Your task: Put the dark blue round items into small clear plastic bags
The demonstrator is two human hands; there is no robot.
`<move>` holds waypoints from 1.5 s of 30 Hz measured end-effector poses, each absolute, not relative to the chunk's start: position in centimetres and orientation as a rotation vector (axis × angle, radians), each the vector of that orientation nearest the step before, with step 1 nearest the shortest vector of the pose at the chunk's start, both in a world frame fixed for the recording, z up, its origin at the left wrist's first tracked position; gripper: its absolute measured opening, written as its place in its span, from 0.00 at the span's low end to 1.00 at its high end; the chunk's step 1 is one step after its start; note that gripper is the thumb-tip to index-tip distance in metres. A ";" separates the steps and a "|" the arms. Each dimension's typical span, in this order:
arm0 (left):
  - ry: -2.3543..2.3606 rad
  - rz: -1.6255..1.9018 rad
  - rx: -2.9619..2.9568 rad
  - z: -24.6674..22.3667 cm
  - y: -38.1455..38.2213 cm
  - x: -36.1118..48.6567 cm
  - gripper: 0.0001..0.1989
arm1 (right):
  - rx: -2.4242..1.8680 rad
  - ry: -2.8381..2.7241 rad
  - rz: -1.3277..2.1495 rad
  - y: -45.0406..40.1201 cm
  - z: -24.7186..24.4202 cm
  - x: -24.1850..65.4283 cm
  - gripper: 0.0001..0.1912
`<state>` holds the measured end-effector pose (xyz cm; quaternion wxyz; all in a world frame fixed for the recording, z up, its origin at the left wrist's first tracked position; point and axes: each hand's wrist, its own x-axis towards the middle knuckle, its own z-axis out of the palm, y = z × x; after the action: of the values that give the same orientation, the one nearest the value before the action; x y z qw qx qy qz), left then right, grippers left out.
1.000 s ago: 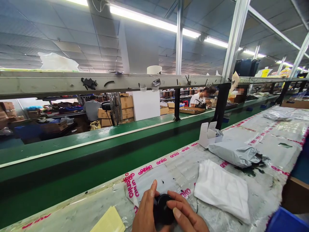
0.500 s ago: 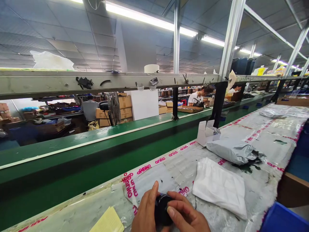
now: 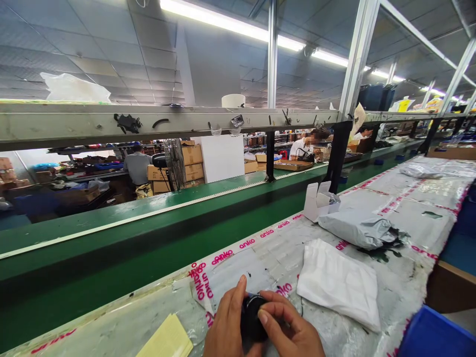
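Between my two hands, low in the view, is a round black object with a smooth rim; its exact kind does not show. My left hand wraps its left side, fingers pointing up and away. On the other side my right hand grips the edge, with thumb and index finger pressed close together on it. A yellow paper sheet or stack lies on the bench left of my hands. To the right rests a folded white soft sheet or bag.
The bench is covered in plastic printed with pink lettering. Farther back stand a small open white box and a grey plastic bag. A green conveyor runs alongside. A blue bin is at lower right. Other people sit in the background.
My right thumb and fingers have shifted slightly on the black object, which is turned or tilted a little. The camera view has moved slightly; the bench items stay put.
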<state>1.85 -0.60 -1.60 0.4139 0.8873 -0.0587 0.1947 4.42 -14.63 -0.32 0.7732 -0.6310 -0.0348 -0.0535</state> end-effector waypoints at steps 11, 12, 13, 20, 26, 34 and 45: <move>-0.158 0.540 2.272 -2.4 -0.4 2.0 0.46 | -1.396 -0.072 -0.171 -14.4 -0.9 4.4 0.27; -0.165 0.547 2.276 -2.5 -0.4 2.0 0.46 | -1.394 -0.069 -0.175 -14.4 -0.9 4.4 0.25; -0.173 0.554 2.279 -2.6 -0.4 2.0 0.46 | -1.393 -0.066 -0.176 -14.4 -0.9 4.5 0.24; -0.221 0.579 2.294 -2.7 -0.2 2.0 0.46 | -1.400 -0.022 -0.147 -14.5 -1.1 4.5 0.20; -0.244 0.586 2.292 -2.7 -0.1 2.0 0.45 | -1.295 0.037 -0.121 -14.4 -1.0 4.5 0.15; -0.226 0.543 2.268 -2.2 -0.2 2.0 0.47 | -1.354 -0.060 0.053 -16.0 -2.8 6.0 0.19; -0.234 0.493 2.156 -1.6 -0.3 1.7 0.47 | -1.611 -0.161 0.086 -15.8 -2.0 6.0 0.20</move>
<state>1.72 -0.32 -1.56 0.4430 0.8691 -0.0944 0.1987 5.98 -15.78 -2.03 0.6890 -0.7202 -0.0719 0.0382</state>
